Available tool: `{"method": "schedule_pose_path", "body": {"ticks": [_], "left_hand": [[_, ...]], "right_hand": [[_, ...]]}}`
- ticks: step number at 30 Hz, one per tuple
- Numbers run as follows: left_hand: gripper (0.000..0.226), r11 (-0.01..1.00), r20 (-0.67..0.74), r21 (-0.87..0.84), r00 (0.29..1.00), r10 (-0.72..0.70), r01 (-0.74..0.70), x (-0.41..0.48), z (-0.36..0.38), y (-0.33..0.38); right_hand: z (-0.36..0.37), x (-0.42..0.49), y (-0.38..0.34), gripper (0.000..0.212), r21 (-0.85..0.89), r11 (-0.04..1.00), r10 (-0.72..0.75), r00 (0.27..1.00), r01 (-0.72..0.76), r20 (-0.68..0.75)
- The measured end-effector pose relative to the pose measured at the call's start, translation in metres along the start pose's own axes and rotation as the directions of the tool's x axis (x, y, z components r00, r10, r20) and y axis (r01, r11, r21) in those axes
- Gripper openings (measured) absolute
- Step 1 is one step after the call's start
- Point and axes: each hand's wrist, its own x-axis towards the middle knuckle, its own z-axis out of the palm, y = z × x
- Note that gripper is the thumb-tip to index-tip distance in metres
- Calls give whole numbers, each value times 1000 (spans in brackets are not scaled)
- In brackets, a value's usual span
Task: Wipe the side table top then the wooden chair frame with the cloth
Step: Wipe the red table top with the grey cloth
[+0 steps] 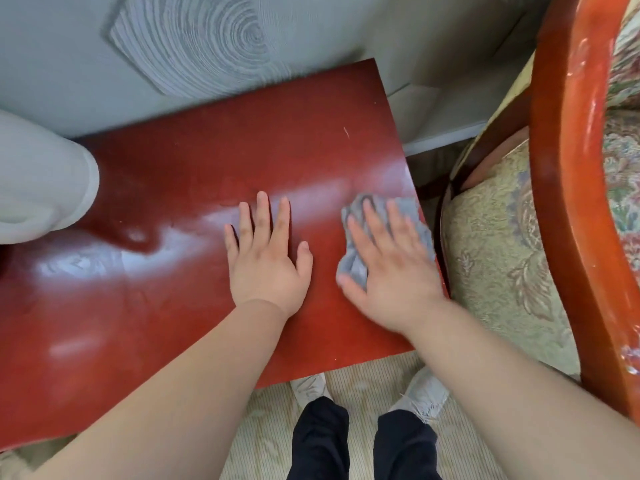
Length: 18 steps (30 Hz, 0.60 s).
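count: 1 side table top, dark red and glossy, with pale glare streaks across it. 1 cloth, grey and bunched. 2 bare hands, both on the table. 1 wooden chair frame, orange-red, curving down the right side of the view. 1 patterned seat cushion inside that frame. 1 white rounded object over the table's left end; cannot tell what it is. 2 light shoes on a pale striped floor, just below the table's near edge.

cloth vs fingers: the cloth lies on the table top close to its right edge, just beside the chair. right hand lies palm down on top of it, fingers straight and a little spread, pressing it flat. grey folds show past the fingertips, between the fingers and at the thumb side. nothing is pinched.

left hand rests palm down on bare table near the cloth, not touching it, fingers straight and slightly spread, thumb out to the side.

table's right edge sits near the cushion.
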Motion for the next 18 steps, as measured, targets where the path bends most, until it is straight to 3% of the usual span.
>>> {"method": "schedule_pose_path", "body": {"ticks": [3,6,12,18], "left_hand": [[76,1000,-5,5,1000,-3,3,0,2,0],[75,1000,-3,1,1000,-2,2,0,2,0],[75,1000,5,9,1000,6,-6,0,1,0],[74,1000,-1,-3,1000,0,0,-2,2,-1]], "right_hand": [[-15,56,19,90,10,988,153,988,-154,22],[-14,54,14,88,24,978,207,978,-207,23],[5,-45,-22,88,39,991,126,987,-130,95],[-8,28,4,89,-1,995,101,995,-101,19]]}}
